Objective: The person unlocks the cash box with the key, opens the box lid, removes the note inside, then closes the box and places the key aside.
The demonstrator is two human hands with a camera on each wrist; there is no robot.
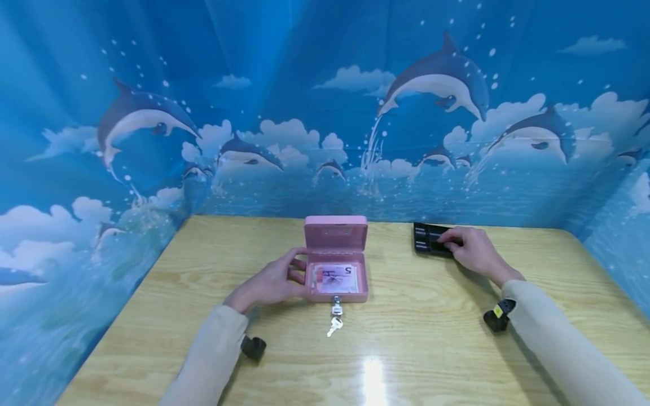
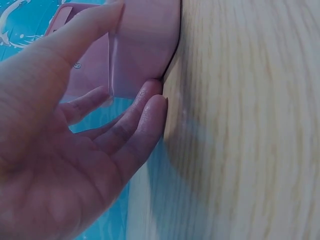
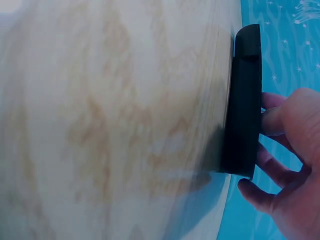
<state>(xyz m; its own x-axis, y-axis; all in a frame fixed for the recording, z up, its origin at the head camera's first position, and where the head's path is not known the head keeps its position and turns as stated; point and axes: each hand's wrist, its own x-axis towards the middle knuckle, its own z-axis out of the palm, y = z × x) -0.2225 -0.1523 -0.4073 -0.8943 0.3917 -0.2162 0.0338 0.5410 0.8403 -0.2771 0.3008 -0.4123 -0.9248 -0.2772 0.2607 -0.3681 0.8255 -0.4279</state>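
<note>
A pink cash box [image 1: 337, 297] stands with its lid up, and banknotes [image 1: 337, 278] lie inside. A key [image 1: 337, 307] sits in its front lock, with a second key [image 1: 335, 326] hanging below. My left hand [image 1: 279, 279] rests against the box's left side. In the left wrist view the thumb touches the pink wall [image 2: 145, 45], and relaxed fingertips meet its lower corner. Farther right, my right hand [image 1: 474, 252] pinches a black coin tray [image 1: 421, 238] near its middle. From the right wrist view, the tray's side wall [image 3: 243, 115] hides the pinching fingertips.
The wood-grain table [image 1: 396, 338] carries the box and tray near its back edge. A blue dolphin-print curtain [image 1: 284, 186] hangs behind and along both sides. Black wrist cameras [image 1: 254, 348] are strapped at the sleeves.
</note>
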